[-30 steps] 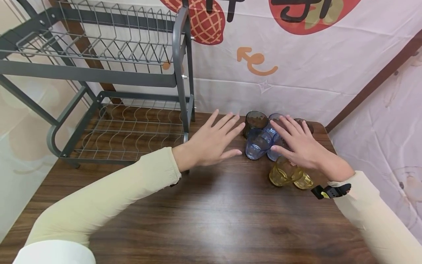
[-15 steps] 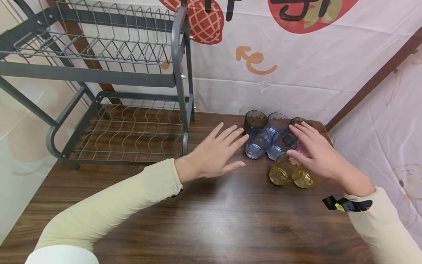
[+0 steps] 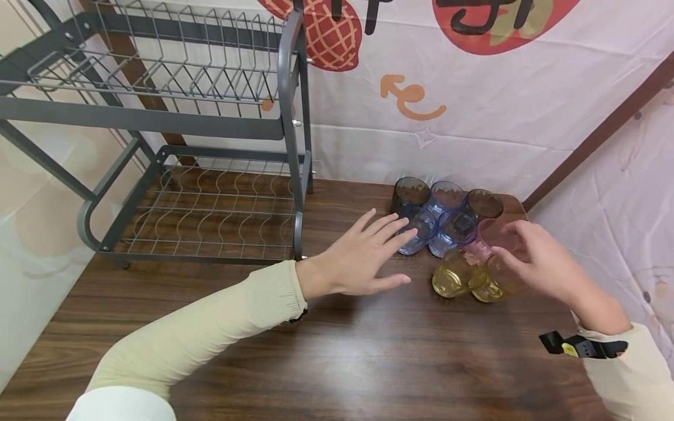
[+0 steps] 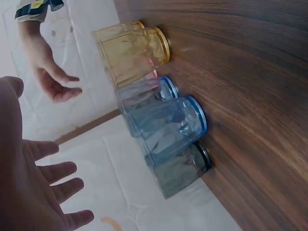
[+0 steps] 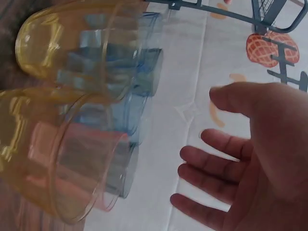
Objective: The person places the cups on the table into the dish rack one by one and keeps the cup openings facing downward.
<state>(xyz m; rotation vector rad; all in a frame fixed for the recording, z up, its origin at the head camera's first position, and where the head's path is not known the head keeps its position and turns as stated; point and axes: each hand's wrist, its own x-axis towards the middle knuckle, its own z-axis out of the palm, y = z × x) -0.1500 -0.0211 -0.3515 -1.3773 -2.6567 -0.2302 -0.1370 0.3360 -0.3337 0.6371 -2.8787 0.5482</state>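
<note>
Toward the back right of the table stands a cluster of clear tumblers, close together. A yellow tumbler (image 3: 451, 275) and a second yellow tumbler (image 4: 115, 31) are at the front, with a pink tumbler (image 3: 492, 228) behind them. Blue tumblers (image 3: 415, 234) fill the middle, and a dark grey tumbler (image 3: 411, 193) and a brownish one (image 3: 485, 203) stand at the back. My left hand (image 3: 363, 257), fingers spread, overlaps the nearest blue tumbler in the head view. Above the pink and yellow tumblers, my right hand (image 3: 550, 266) has gently bent fingers and an empty palm (image 5: 269, 183).
A grey two-tier dish rack (image 3: 292, 134) stands on the left of the wooden table (image 3: 337, 362). A printed white cloth (image 3: 358, 146) hangs directly behind the tumblers, and another cloth (image 3: 621, 216) closes the right side.
My right hand has drawn back to the right and toward me from over the blue tumblers, its fingers bending more. My left hand has shifted right and slightly nearer to me.
</note>
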